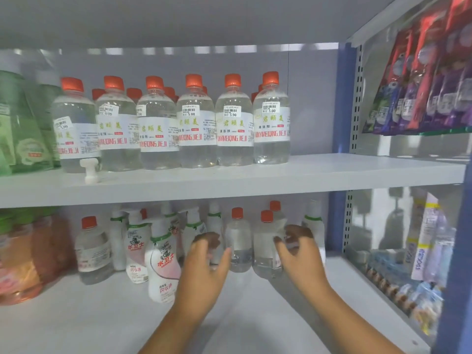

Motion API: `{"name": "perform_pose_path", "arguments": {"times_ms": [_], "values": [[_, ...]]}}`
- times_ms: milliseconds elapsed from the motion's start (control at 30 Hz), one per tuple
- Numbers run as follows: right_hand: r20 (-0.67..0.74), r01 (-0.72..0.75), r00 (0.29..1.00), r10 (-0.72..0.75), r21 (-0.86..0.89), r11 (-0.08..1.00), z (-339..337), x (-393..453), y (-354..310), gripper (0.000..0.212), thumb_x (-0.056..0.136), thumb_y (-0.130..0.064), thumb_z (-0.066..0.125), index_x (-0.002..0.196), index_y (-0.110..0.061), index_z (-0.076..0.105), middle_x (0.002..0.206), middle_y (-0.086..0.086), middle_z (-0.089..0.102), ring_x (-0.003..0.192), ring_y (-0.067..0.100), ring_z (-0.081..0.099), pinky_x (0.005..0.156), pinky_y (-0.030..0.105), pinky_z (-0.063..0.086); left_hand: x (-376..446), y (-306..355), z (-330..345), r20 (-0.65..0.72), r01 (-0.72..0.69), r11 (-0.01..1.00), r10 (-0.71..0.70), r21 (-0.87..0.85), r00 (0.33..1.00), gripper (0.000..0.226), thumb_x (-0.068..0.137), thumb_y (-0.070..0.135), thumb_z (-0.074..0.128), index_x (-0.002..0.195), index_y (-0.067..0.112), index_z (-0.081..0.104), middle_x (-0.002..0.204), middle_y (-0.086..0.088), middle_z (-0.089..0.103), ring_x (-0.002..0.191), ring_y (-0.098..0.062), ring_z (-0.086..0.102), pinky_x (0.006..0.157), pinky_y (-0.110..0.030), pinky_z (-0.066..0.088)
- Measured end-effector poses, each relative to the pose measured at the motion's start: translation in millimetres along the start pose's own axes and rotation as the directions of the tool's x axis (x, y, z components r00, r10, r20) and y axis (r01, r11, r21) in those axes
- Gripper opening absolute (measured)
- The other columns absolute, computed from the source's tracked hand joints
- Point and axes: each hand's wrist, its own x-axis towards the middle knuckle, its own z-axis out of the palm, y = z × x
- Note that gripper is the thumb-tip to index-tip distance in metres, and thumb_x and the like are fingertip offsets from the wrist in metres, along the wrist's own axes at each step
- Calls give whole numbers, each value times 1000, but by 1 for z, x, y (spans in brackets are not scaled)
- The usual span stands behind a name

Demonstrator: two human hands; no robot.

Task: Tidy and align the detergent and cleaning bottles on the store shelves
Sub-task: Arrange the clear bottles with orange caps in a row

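Two clear plastic bottles with orange caps, one beside the other, upright near the back of the white lower shelf. Left hand just left of them, fingers curled loosely, holding nothing. Right hand in front of the right one, fingers bent; cannot tell whether touching it. White squat bottles with green collars and red writing further left, uneven. Up on the white upper shelf, a neat row of bigger clear orange-capped bottles.
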Motion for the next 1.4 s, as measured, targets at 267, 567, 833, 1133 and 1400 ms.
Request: {"name": "perform_pose_path", "arguments": {"times_ms": [267, 567, 833, 1133, 1400], "values": [[191, -137, 970, 151, -88, 987, 32, 20, 5, 72, 78, -49, 81, 139, -40, 44, 109, -17, 60, 93, 11, 62, 69, 18, 49, 76, -15, 84, 226, 208, 968, -236, 144, 945, 76, 87, 58, 68, 151, 30, 40, 146, 2, 52, 129, -22, 55, 99, -30, 45], [289, -153, 945, 156, -34, 988, -9, -5, -14, 58, 76, -32, 88, 119, -42, 50, 105, -22, 69, 98, 0, 68, 79, 15, 53, 63, -17, 57, 269, 209, 978, -203, 8, 941, 55, 77, 55, 79, 124, 43, 54, 108, 9, 56, 96, -13, 58, 75, -23, 44], [322, -137, 939, 120, 28, 990, -67, -63, -47, 47, 72, -27, 93, 112, -36, 69, 99, -16, 75, 84, -5, 71, 67, 9, 51, -6, 29, -28, 333, 259, 940, -177, -221, 926, 42, 73, 32, 91, 105, 41, 66, 97, 16, 71, 80, 18, 62, 61, 1, 42], [356, 152, 901, -247, 274, 950, -200, -103, -156, 57, 60, -57, 87, 114, -50, 71, 114, -18, 76, 107, 5, 71, 93, 37, 56, -68, 166, -152, 135, -14, 957, 55, -289, 989, 71, 54, 77, 82, 120, 59, 64, 113, 29, 72, 102, 4, 69, 89, -28, 54], [246, 255, 906, -345, 335, 907, -238, -32, -288, 32, 73, -45, 89, 100, -30, 80, 97, -9, 79, 90, 7, 76, 63, 32, 63, 40, 290, -198, -44, -145, 937, 138, -317, 989, 63, 53, 79, 80, 112, 61, 67, 105, 24, 72, 98, 10, 67, 69, -22, 56]]}}
